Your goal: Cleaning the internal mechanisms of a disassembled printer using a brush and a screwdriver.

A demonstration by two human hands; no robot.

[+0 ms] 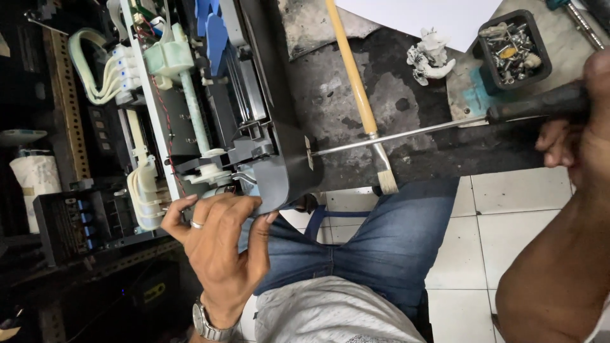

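At the far left, in the dark, a roll of paper (33,181) stands on a shelf, and beside it is a black part with blue clips (73,222). Next comes the opened printer (210,114), which lies on its side with the cover off; white ink tubes (101,70) curl at its upper left, and a pale green roller shaft (194,111) runs down its middle to white gears. The left hand (216,244), with a ring on one finger and a metal watch (206,324) at the wrist, grips the lower corner of the printer's grey frame, the fingers curled on top and the thumb pressed against the edge. To the right, the tip of a long screwdriver (406,134) touches the side plate of the printer; its steel shaft crosses the stained black workbench (356,76) and passes over a paintbrush (359,95) with a yellow wooden handle. The right hand (575,127) is closed tight around the black handle of the screwdriver at the right edge. Behind it lie a crumpled white rag (431,56) and a small black tray of screws (513,49). Below, the person's blue jeans (375,248) are over white floor tiles (508,222).
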